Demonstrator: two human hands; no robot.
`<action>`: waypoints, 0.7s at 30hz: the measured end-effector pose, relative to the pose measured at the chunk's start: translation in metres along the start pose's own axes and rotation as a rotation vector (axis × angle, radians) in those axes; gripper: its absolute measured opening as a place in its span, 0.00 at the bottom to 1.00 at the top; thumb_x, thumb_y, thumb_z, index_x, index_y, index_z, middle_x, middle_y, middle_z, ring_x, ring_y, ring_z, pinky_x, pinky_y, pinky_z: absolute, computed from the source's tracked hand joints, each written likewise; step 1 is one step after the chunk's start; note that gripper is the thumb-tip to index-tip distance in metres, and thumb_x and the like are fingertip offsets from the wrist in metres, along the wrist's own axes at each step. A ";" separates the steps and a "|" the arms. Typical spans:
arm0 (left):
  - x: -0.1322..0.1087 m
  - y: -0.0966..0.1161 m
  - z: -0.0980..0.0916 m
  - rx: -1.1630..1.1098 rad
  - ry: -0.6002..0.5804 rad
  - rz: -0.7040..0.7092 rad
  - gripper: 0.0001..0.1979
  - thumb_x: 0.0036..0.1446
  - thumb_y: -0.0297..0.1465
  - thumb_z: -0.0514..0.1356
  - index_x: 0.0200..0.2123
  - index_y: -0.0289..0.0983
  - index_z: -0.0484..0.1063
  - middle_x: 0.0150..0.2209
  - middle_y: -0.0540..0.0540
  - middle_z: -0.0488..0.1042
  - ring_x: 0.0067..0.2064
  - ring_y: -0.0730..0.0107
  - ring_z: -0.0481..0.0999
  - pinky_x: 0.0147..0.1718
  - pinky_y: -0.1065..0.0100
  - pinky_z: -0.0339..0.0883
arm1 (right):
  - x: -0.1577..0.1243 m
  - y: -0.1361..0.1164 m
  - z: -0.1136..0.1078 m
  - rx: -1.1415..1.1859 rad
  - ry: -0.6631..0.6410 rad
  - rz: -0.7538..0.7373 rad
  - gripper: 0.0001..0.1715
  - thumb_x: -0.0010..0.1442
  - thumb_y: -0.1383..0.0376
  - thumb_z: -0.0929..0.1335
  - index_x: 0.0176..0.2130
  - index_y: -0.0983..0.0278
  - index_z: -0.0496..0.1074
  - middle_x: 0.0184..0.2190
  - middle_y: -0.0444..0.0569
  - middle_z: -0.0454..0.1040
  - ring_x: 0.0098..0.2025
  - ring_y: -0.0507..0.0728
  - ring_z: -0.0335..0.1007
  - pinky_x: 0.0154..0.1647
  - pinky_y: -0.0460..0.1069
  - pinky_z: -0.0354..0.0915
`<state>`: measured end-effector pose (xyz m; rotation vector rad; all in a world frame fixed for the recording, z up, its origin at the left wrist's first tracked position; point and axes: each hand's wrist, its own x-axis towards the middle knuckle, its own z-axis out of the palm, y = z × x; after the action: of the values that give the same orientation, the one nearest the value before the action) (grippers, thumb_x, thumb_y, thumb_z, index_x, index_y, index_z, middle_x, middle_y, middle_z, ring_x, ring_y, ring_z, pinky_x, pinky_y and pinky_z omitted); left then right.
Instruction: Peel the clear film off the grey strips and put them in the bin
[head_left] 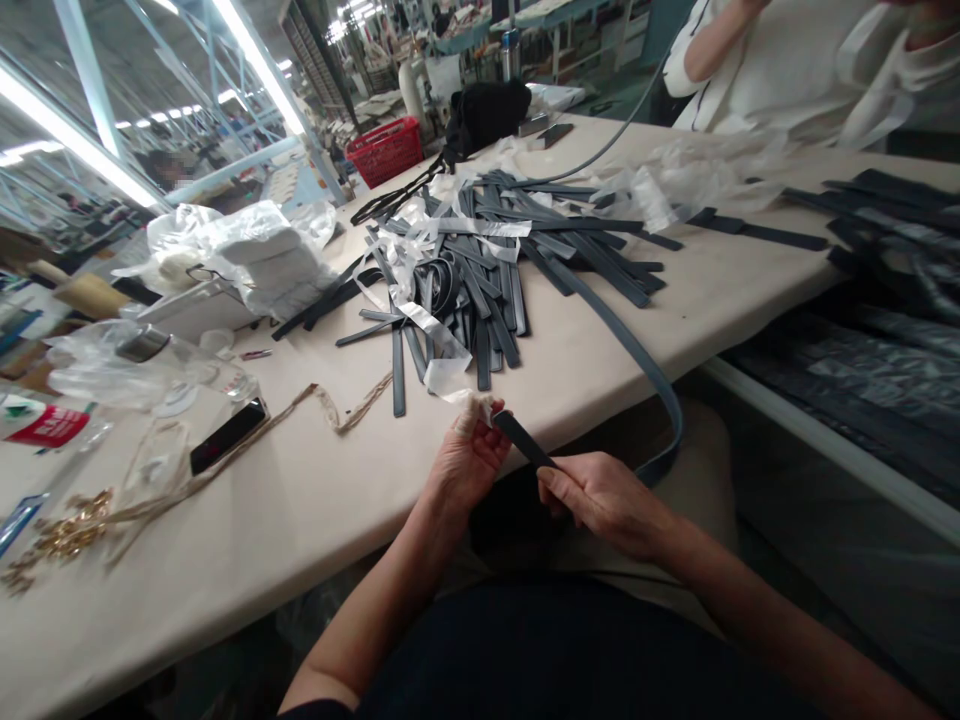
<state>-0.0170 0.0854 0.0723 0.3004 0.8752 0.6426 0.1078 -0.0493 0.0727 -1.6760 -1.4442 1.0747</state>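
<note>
My right hand (600,497) is closed round a dark grey strap (525,440) near its end. From that hand the strap loops out over the table edge and back up to a pile of similar straps (487,300). My left hand (469,455) is at the strap's tip, its fingers curled on a white translucent tape (448,375). The tape trails up toward the pile. Something pale covers a left fingertip. Whether the left fingers also touch the strap tip I cannot tell.
On the beige table (300,480) lie a phone (228,436), gold metal pieces (75,525), a cloth ribbon (345,420) and plastic-wrapped stacks (262,250). A red basket (385,150) and black bag (487,115) stand farther back. Another person (780,70) is across the table at right.
</note>
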 end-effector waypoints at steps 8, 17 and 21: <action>-0.002 -0.004 0.001 0.041 -0.056 0.031 0.10 0.57 0.36 0.68 0.32 0.35 0.76 0.31 0.50 0.79 0.32 0.75 0.78 0.32 0.76 0.71 | 0.005 0.000 0.000 -0.219 0.070 0.019 0.26 0.66 0.52 0.55 0.28 0.61 0.69 0.25 0.49 0.74 0.27 0.56 0.69 0.30 0.49 0.54; 0.002 -0.012 -0.005 0.072 -0.081 0.059 0.16 0.45 0.37 0.75 0.32 0.34 0.77 0.32 0.47 0.80 0.33 0.70 0.80 0.30 0.74 0.72 | 0.006 -0.002 -0.002 -0.405 0.047 0.033 0.23 0.69 0.57 0.57 0.31 0.63 0.72 0.27 0.50 0.77 0.29 0.57 0.71 0.30 0.49 0.50; -0.002 -0.024 -0.009 0.127 -0.138 0.063 0.25 0.33 0.40 0.79 0.32 0.33 0.78 0.32 0.45 0.80 0.32 0.68 0.79 0.30 0.73 0.72 | 0.010 -0.002 -0.001 -0.409 0.042 0.034 0.23 0.70 0.57 0.57 0.34 0.63 0.74 0.29 0.50 0.78 0.31 0.57 0.74 0.30 0.49 0.51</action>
<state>-0.0153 0.0660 0.0562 0.4831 0.7777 0.6180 0.1078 -0.0395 0.0734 -1.9952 -1.6968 0.7908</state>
